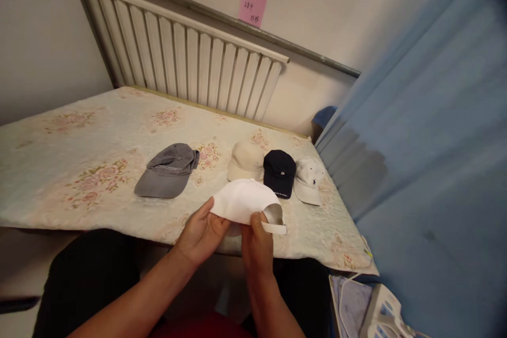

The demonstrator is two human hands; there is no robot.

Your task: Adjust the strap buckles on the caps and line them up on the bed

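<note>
A white baseball cap [243, 200] is held up between both hands, above the front edge of the bed. My left hand [202, 232] grips it at the left end, thumb on top and fingers underneath. My right hand [257, 240] pinches its lower rim beside the back opening and the white strap [274, 228]. Just beyond it on the bed, from left to right, sit a beige cap [244, 161], a black cap [279, 171] with a small light emblem, and an off-white cap [309, 179] with a small dark emblem. Farther left lies a grey cap [168, 171].
A floral bedspread [130, 132] covers the bed, with a white radiator [190, 58] behind it. Blue curtain [428, 142] hangs along the right side. At lower right is a white power strip [384, 311] with cables. A pink note [252, 6] is on the wall.
</note>
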